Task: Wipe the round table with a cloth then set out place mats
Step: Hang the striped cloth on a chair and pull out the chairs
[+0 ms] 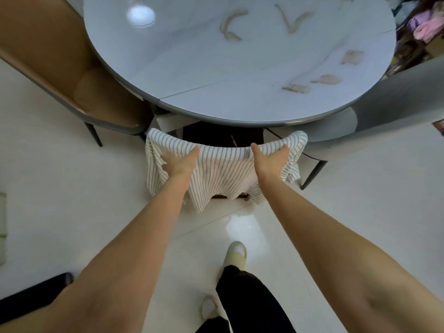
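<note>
The round white table (pixel 192 63) fills the upper half of the view, with several beige smears on its right side. Just below its near edge a chair back is draped with a striped white-and-grey shirt (pixel 221 174). My left hand (pixel 179 162) grips the draped chair back on the left, fingers curled over the top. My right hand (pixel 270 161) grips it on the right in the same way. No wiping cloth or place mats are in view.
A tan chair (pixel 79 78) stands at the table's left and a grey chair (pixel 374 116) at its right. Clutter (pixel 422 27) lies beyond the table at top right. My feet (pixel 236 254) stand on the glossy white tile floor.
</note>
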